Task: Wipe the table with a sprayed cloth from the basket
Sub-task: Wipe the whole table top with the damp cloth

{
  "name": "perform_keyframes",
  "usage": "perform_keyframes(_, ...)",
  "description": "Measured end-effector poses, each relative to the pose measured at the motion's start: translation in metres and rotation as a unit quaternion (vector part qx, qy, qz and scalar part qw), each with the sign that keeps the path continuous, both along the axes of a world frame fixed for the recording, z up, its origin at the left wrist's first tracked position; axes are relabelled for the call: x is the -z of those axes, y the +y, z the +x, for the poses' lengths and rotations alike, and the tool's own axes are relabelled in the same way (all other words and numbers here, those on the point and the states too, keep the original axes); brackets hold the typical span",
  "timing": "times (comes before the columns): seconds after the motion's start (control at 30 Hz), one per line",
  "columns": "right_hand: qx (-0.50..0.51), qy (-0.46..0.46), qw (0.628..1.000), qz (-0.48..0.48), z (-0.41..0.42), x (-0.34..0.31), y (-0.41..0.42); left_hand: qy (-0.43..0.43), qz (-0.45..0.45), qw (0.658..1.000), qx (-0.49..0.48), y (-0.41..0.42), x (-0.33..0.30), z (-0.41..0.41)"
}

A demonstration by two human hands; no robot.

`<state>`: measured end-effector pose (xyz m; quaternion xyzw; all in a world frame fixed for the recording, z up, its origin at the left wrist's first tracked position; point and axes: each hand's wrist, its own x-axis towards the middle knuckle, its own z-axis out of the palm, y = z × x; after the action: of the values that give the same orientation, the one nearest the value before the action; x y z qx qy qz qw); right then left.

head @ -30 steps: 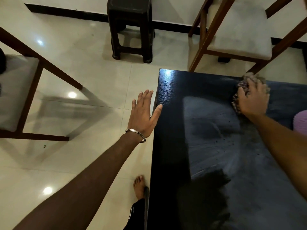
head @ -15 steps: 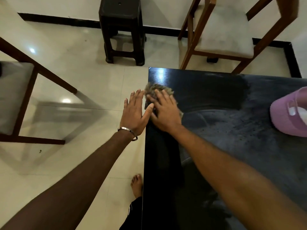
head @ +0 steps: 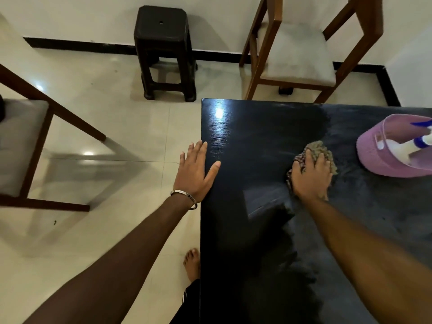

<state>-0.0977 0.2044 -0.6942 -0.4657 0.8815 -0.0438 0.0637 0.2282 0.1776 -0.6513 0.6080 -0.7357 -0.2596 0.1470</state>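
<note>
The right hand (head: 312,177) is pressing the cloth (head: 315,150) on the tabletop (head: 257,141), its grip curling over it, near the basket (head: 383,164). The left hand (head: 195,171) is lying flat and relaxed at the tabletop edge.

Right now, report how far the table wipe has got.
Done: the cloth is out of the basket, and the table shows smeared wipe streaks across its middle. In hand: the right hand presses the cloth beside the basket; the left hand rests at the table edge. Left: the near end looks unstreaked.

Left hand (head: 195,170) flat, right hand (head: 312,177) curled.
</note>
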Motion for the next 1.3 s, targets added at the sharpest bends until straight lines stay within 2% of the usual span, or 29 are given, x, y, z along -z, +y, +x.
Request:
perform_keyframes(0.1,-0.139,0.005,0.99,-0.034,0.083,0.0,0.006,-0.02,0.005,1.0,0.017,0.011,-0.002,0.0)
perform_keyframes(0.2,-0.287,-0.016,0.957,-0.027,0.162,0.0,0.035,-0.031,0.009,0.999,0.033,0.021,0.0,-0.001)
perform_keyframes(0.27,-0.376,-0.044,0.926,-0.01,0.183,0.0,0.062,-0.038,0.009,0.998,0.04,0.029,0.002,-0.005)
perform_keyframes(0.33,-0.436,-0.052,0.899,-0.008,0.164,-0.001,0.085,-0.046,0.012,0.998,0.049,0.038,0.003,-0.009)
perform_keyframes(0.4,-0.416,-0.052,0.908,-0.01,0.123,-0.002,0.104,-0.059,0.012,0.996,0.064,0.047,0.005,-0.012)
perform_keyframes(0.53,-0.185,-0.011,0.983,0.004,0.008,-0.004,0.128,-0.077,0.023,0.994,0.075,0.069,0.01,-0.017)
perform_keyframes(0.63,-0.04,-0.006,0.999,0.029,-0.04,-0.009,0.131,-0.073,0.035,0.993,0.083,0.081,0.01,-0.018)
perform_keyframes(0.73,0.08,-0.027,0.995,0.051,-0.016,-0.011,0.112,-0.068,0.04,0.994,0.079,0.091,0.006,-0.016)
perform_keyframes(0.8,0.031,-0.014,0.999,0.015,0.026,-0.012,0.099,-0.061,0.04,0.995,0.072,0.096,0.003,-0.013)
perform_keyframes(0.9,-0.138,-0.012,0.99,0.017,0.101,-0.008,0.089,-0.061,0.038,0.995,0.07,0.099,0.002,-0.008)
perform_keyframes(1.0,-0.307,-0.033,0.95,0.04,0.173,-0.011,0.105,-0.051,0.036,0.995,0.076,0.102,0.001,-0.005)
perform_keyframes(1.1,-0.419,-0.05,0.904,0.067,0.176,-0.015,0.132,-0.048,0.035,0.995,0.083,0.106,-0.002,-0.005)
perform_keyframes(1.17,-0.397,-0.062,0.915,0.031,0.137,-0.014,0.148,-0.047,0.031,0.995,0.085,0.11,-0.003,-0.006)
perform_keyframes(1.3,-0.172,-0.016,0.985,0.021,0.0,-0.01,0.168,-0.042,0.032,0.996,0.075,0.123,-0.01,-0.004)
